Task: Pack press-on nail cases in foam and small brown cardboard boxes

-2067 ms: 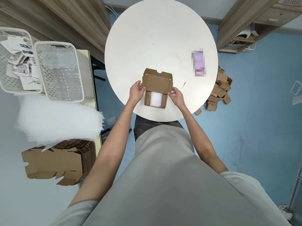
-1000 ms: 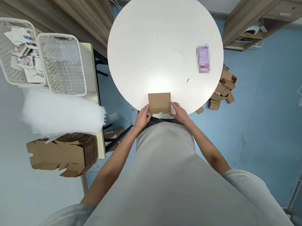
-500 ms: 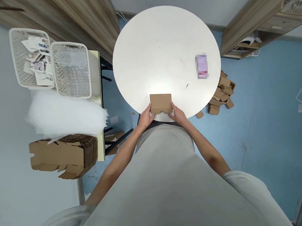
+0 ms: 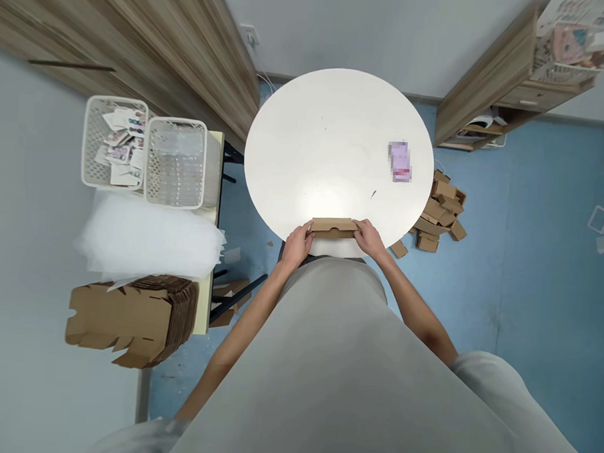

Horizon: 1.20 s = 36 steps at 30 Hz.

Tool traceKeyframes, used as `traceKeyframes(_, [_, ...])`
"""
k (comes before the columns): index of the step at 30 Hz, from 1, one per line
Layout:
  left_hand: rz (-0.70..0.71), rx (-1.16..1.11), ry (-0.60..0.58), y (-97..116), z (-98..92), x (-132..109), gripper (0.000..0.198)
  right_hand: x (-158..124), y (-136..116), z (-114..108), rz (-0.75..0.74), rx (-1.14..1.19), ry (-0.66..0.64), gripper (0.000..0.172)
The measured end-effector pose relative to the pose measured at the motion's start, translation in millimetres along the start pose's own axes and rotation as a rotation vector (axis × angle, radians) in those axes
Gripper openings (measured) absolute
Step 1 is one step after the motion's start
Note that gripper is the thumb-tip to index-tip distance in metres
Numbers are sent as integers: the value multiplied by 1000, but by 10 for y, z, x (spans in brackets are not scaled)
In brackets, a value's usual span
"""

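A small closed brown cardboard box (image 4: 334, 226) rests at the near edge of the round white table (image 4: 336, 141), right in front of my body. My left hand (image 4: 298, 244) grips its left end with fingers curled round it. My right hand (image 4: 369, 236) holds its right end the same way. The box lies flat and looks thin from this angle. A small purple item (image 4: 399, 160), blurred, lies on the table's right side, well away from both hands.
To the left a side table carries two white mesh baskets (image 4: 175, 162), a heap of white foam sheets (image 4: 148, 238) and a stack of flat cardboard blanks (image 4: 132, 319). A pile of small brown boxes (image 4: 440, 209) lies on the blue floor to the right. Wooden cabinets stand behind.
The box's lid was open with white padding inside; it is now shut and drawn to the table's near edge. Both hands stay on its ends. My head has lifted, widening the view.
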State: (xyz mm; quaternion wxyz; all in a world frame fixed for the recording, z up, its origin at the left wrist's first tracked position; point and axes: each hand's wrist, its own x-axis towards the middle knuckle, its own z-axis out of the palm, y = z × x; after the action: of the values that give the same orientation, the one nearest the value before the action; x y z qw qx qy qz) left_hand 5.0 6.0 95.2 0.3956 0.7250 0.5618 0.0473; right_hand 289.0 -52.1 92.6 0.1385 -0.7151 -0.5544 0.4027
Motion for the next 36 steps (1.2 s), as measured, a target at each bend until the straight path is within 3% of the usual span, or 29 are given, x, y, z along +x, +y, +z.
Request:
traceKeyframes(6, [-42,47,-9,14,42,58,47,6,-105,22,42,-43,-74,48])
traceKeyframes(12, [-135,115,15,44,70,106,34,-42,-177,100,96,51,22,44])
traceKeyframes(16, [-170,147,-6,74,86,118,29,-59,-212,114,100,-17,56,39])
traceKeyframes(24, [-205,167,-49,128,110,90,33,-42,-333,91,153,-104,4,33])
traceKeyframes(27, [-180,98,-18,104,117,74,28,-27,-314,114,186,-64,24,27])
traceKeyframes(32, [-167,21,32,37,139,64,48,-32,-250,179,180,28,73,23])
traceKeyframes(36, [-187,-6,47,-3,165,92,45,-18,-235,201,154,33,116,27])
